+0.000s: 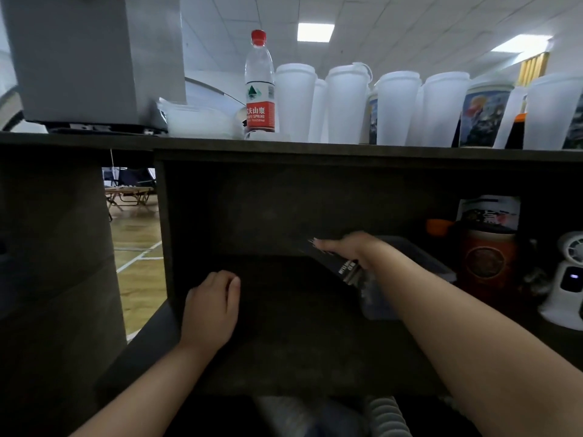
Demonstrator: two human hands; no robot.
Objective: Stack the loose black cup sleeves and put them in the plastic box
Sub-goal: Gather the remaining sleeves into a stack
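My right hand (pixel 350 249) grips a flat stack of black cup sleeves (pixel 339 264) with white lettering, tilted over the left end of the clear plastic box (pixel 419 260). The box stands on the dark lower shelf (pixel 284 342), partly hidden behind my right forearm. My left hand (pixel 213 305) rests on the shelf surface to the left, fingers loosely curled, holding nothing. The shelf interior is dim, so the box's contents are hard to make out.
Right of the box stand a brown cup (pixel 487 260), an orange-capped item (pixel 440 227) and a small white fan (pixel 568 279). On the top ledge are a water bottle (pixel 260 86), several white cups (pixel 347 105) and a grey machine (pixel 79 58).
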